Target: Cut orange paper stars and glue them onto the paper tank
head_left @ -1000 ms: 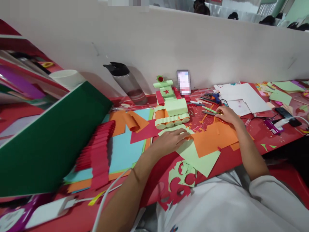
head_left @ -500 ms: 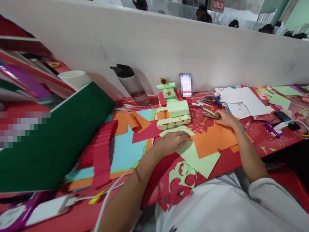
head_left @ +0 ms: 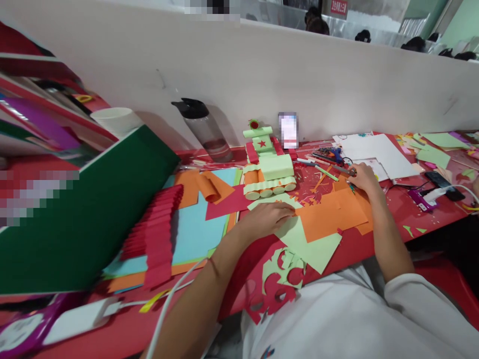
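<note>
My left hand (head_left: 271,218) lies over pale green paper (head_left: 316,249), its fingertips closed on the left edge of an orange sheet of paper (head_left: 333,214). My right hand (head_left: 364,177) is closed around a pair of scissors (head_left: 345,170), whose blades point left; their handles are hidden by the fingers. Another orange piece (head_left: 364,204) lies below the right hand. Behind the left hand stands a paper tank model (head_left: 275,169) in pale green, orange and red, with a red star. Orange scraps (head_left: 310,201) lie between the hands.
A grey bottle (head_left: 209,132) and a propped phone (head_left: 288,130) stand along the white partition (head_left: 239,65). A green board (head_left: 93,214) leans at left beside pleated red paper (head_left: 159,239). Cut green scraps (head_left: 284,269) lie in front, white paper (head_left: 377,149) and a power strip (head_left: 424,200) at right.
My right hand has moved right and slightly up with the scissors, away from the pale green stick. My left hand and the orange sheet have stayed nearly in place.
</note>
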A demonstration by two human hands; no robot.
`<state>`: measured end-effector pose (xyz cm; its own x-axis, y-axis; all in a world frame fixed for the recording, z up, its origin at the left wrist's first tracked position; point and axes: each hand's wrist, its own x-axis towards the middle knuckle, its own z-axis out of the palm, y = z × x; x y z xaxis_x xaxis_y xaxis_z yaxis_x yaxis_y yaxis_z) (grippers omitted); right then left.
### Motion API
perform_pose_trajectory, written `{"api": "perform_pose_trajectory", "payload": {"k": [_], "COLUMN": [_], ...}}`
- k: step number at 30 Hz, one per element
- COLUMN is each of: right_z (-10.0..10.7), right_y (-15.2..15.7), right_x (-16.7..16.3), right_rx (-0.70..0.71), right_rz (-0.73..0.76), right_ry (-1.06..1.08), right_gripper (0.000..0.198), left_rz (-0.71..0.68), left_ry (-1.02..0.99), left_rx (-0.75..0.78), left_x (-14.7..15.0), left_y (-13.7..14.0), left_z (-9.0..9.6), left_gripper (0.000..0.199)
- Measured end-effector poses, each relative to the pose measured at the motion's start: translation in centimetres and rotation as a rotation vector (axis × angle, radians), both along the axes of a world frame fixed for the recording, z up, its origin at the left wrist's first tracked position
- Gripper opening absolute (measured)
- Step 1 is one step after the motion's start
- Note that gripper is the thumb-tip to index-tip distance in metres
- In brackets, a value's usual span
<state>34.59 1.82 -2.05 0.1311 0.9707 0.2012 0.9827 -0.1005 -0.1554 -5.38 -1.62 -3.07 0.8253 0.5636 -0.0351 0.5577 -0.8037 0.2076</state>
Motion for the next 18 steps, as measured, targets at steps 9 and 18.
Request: {"api": "perform_pose_trajectory", "payload": {"k": [9, 18], "right_z": [0.1, -1.1], "right_y": [-0.1, 1.2], "right_x": [-1.9, -7.8], "right_rx": [0.038, -0.021], "right_rz": [0.011, 0.187], "right_ry": [-0.069, -0.122], "right_gripper": [0.035, 0.027], "left_rz": [0.026, -0.107], "left_ry": [-0.013, -0.009], "left_rx": [0.026, 0.019], "left_x": [-0.2, -0.3], "left_y": [0.2, 0.0], "left_z": [-0.4, 0.0], "left_gripper": [0.039, 0.035]}}
